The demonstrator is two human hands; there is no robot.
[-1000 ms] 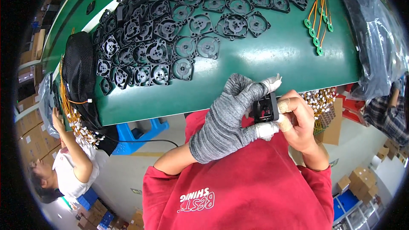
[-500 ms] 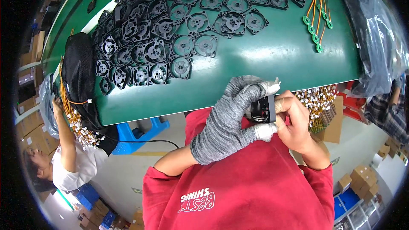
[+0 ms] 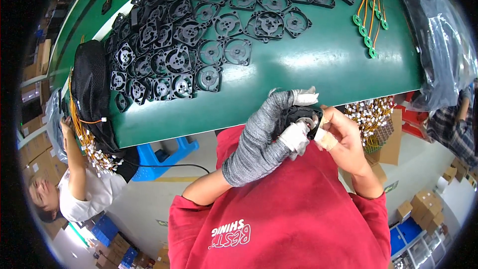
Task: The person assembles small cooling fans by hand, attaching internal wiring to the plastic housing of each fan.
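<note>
Green table (image 3: pixel 318 65), fan frame (image 3: pixel 300 115) in both hands

Viewpoint: one head-worn fisheye camera, looking steeply down over the wearer's chest.
Facing: toward the green table (image 3: pixel 318 65), which fills the upper frame.
Closeness: the left hand (image 3: pixel 271 129) and right hand (image 3: pixel 343 137) sit close, just below centre.
Distortion: table edges bend near the dark rim.
Shared views: none; single view.
</note>
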